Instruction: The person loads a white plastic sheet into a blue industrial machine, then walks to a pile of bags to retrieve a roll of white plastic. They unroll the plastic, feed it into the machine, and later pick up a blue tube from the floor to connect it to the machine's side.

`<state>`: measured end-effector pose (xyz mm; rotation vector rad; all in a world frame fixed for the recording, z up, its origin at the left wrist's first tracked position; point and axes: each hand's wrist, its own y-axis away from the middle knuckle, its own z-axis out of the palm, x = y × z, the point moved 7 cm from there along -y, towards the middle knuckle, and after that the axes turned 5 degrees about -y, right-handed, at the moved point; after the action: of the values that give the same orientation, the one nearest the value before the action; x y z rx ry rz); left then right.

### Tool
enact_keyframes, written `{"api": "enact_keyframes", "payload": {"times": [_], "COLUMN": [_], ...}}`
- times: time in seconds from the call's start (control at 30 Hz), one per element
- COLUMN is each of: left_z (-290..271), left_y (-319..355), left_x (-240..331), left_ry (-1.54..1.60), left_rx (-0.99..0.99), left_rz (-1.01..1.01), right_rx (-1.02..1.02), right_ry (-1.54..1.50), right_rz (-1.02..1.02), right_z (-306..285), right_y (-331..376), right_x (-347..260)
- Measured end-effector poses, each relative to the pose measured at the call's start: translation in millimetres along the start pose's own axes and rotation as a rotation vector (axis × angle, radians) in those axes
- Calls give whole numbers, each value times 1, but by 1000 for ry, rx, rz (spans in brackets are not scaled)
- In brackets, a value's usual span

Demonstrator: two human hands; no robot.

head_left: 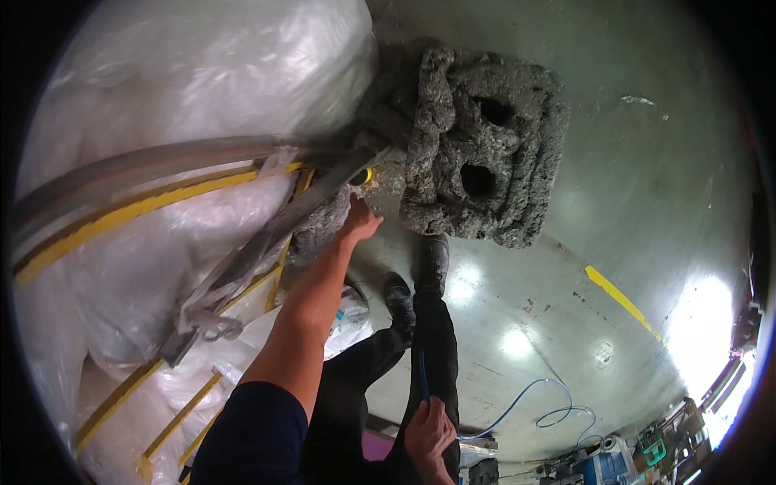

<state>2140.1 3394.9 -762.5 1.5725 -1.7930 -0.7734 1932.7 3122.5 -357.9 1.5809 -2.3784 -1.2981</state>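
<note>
While I stand on the floor (pixel 614 202), my left hand (pixel 358 220) presses, fingers spread, into grey fibre (pixel 319 230) at frame centre, beside the big grey fibre block (pixel 481 145); my right hand (pixel 428 432) pinches a blue hose (pixel 517 404) at the bottom.

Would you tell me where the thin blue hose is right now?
In the head view, the blue hose lies looped on the grey floor at lower right, running to the right hand beside the person's dark trouser leg.
</note>
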Motion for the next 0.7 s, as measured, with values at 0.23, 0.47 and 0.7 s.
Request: {"api": "enact_keyframes", "payload": {"times": [0.23, 0.47, 0.7], "left_z": [49, 60, 40], "left_y": [-96, -110, -156], "left_x": [-63, -28, 1], "left_ry": [755, 654, 1073], "left_rx": [-125, 195, 374], "left_rz": [-227, -226, -180], "right_rx": [161, 149, 118], "right_ry": [141, 73, 43], "right_rz": [-190, -172, -147], "right_z": [-20, -31, -36], "right_y": [-28, -55, -63], "right_x": [-30, -59, -46]}}
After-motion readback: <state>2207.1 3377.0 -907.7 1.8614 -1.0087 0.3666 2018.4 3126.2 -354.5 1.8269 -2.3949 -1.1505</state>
